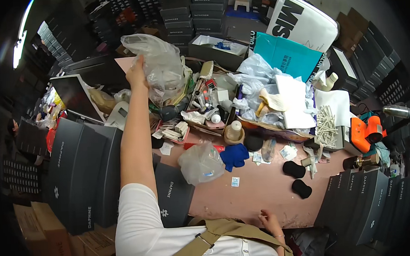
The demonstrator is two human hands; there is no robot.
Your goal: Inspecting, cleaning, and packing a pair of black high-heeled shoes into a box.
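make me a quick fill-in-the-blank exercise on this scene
1. The person's ____ hand touches a translucent plastic bag.
2. The crumpled fabric item beside the lower plastic bag is ____.
3. Two peanut-shaped pads on the pink tabletop are ____.
4. The orange device sits toward the picture's ____ side.

Missing words: left; blue; black; right

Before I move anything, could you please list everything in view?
Lifted bag: one, translucent, upper left
Bunched bag: one, translucent, mid-bench
Fabric: one, blue, beside bunched bag
Waisted pads: two, black, bench right
Sticks: many, white, right
Device: one, orange-black, far right
Panel: one, teal, back right
Case: one, white, behind panel
Boxes: many, dark grey, left, right, back
Cartons: several, brown, lower left
Small clutter: uncountable, mixed, rear bench
Bench: one, pinkish, centre
Left hand: one, bare, gripping lifted bag
Right hand: one, bare, near bench edge
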